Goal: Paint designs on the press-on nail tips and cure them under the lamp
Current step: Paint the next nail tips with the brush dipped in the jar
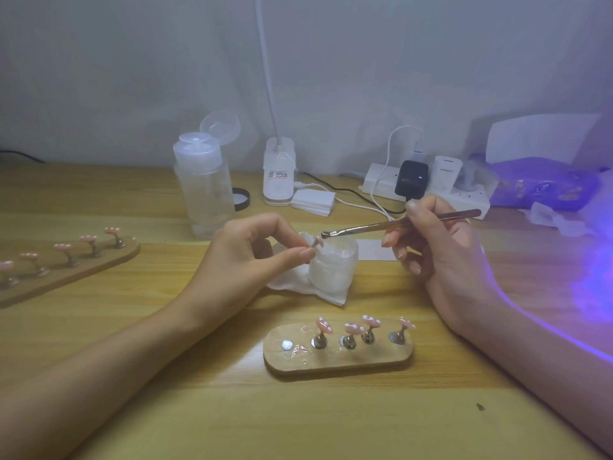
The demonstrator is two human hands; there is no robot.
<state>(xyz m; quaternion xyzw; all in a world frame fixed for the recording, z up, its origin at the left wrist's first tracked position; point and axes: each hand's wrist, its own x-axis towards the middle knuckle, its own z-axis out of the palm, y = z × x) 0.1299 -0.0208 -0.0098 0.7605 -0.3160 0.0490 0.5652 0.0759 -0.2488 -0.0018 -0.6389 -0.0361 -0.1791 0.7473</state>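
Pinching a single nail tip point(315, 242) on its little stand in the left hand point(252, 250), thumb and forefinger curled round it and the other fingers tucked loosely beneath, right at the left rim of the frosted jar point(333, 263). Gripping a slim brush point(398, 224) pen-style in the right hand point(441, 247), just right of the jar, and holding the bristle end over the jar's mouth, right against the pinched tip; not managing to tell whether touching it or only close to it. Keeping the jar seated on a crumpled white wipe point(328, 295). Judging the task as roughly midway: seeing four pink tips point(353, 328) with white dots standing on the short wooden board point(338, 363) in front of the jar, plus one bare magnet spot point(287, 344) at that board's left end, probably belonging to the piece in hand. Noting five more pink dotted tips point(88, 239) on a longer board point(66, 270) well to the left of the jar. Failing to tell which tips are cured already. Reading the violet glow point(593, 280) well to the right of the jar as the lamp running, with its body out of clear view. Reckoning what is left: finishing the coat or design on the held tip, returning it to the bare spot, and curing that board's set under the glow.
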